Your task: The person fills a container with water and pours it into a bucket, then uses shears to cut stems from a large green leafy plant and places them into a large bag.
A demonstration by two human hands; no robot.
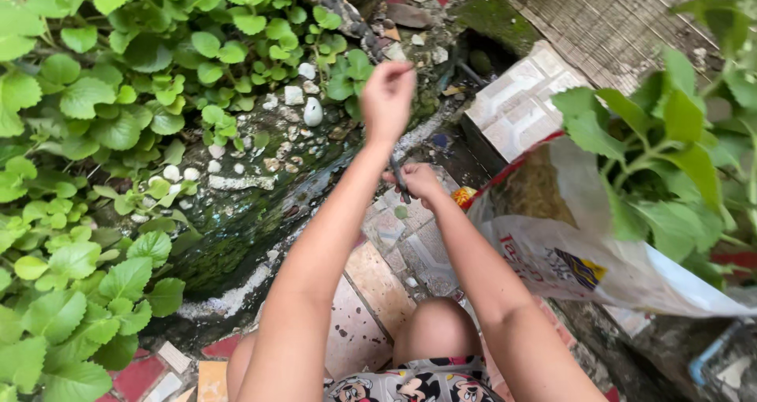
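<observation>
A thin dark tool (400, 178) sits at frame centre, pinched in the right hand (418, 181). The left hand (386, 98) hangs at twelve o'clock above it, fingers curled shut. Green leaves (87, 134) spread at nine o'clock; a plastic sack (583, 252) lies at three.

a home garden corner, outdoors: dense broad-leaved green plants (87, 126) spilling over a mossy stone edging (260, 189) dotted with white pebbles (312, 112), patchwork tiled paving (371, 291) underfoot, a pale paving block (516, 106), an open plastic sack (583, 252) beside more foliage.
</observation>
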